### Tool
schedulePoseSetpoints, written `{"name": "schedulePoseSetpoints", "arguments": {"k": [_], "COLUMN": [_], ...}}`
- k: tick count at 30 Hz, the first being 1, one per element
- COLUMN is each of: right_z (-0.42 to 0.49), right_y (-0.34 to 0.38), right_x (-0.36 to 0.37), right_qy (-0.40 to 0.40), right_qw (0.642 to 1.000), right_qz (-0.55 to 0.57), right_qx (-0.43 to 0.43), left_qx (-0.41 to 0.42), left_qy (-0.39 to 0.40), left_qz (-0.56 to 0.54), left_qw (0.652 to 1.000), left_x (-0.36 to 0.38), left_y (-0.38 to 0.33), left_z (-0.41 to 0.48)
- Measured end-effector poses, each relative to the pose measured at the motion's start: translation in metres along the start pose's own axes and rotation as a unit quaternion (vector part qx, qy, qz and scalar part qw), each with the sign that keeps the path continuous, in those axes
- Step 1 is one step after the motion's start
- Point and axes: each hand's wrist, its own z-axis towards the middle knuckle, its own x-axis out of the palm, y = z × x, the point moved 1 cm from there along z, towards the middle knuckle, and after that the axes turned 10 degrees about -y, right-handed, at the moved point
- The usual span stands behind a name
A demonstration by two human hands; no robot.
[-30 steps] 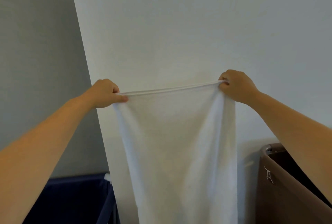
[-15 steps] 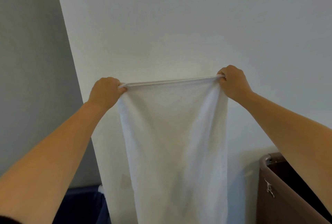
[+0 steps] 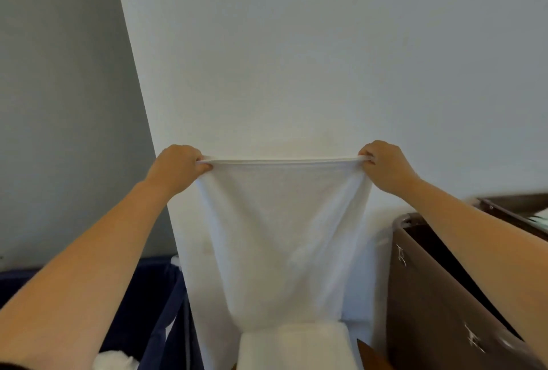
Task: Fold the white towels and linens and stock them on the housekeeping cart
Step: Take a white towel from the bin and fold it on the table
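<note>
Two top corners of a white towel [image 3: 281, 236] are pinched, one by the left hand [image 3: 178, 168], one by the right hand [image 3: 385, 168]; it hangs stretched above a folded pile [image 3: 293, 346]. If either pinch slackens, a corner likely drops, skewing the fold.

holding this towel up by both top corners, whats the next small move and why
Probably bring the left hand across to the right hand, folding the white towel in half. Each hand pinches a top corner, the top edge is taut and the cloth hangs flat, so it looks ready for a fold.
</note>
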Motion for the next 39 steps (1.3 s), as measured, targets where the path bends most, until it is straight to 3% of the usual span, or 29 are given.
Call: {"name": "schedulePoseSetpoints", "arguments": {"k": [8, 13, 20, 30, 39], "right_z": [-0.135, -0.235, -0.347, -0.356, -0.299], "right_y": [0.015, 0.038, 0.045, 0.033, -0.016], "right_x": [-0.039, -0.053, -0.047, -0.031, 0.053], "right_qy": [0.074, 0.14, 0.226, 0.221, 0.242], "right_qw": [0.996, 0.988, 0.968, 0.962, 0.944], "right_qz": [-0.045, -0.041, -0.069, -0.062, -0.04], "right_qx": [0.026, 0.048, 0.087, 0.147, 0.22], "left_qx": [-0.022, 0.008, -0.027, -0.034, -0.058], "left_qy": [0.103, 0.161, 0.27, 0.27, 0.282], "left_qz": [-0.043, 0.014, -0.008, -0.013, 0.017], "left_qw": [0.993, 0.987, 0.962, 0.962, 0.958], "left_x": [-0.024, -0.031, -0.02, 0.011, 0.104], "left_y": [-0.013, -0.001, 0.007, 0.011, 0.018], "left_z": [-0.134, -0.239, -0.346, -0.349, -0.29]}}
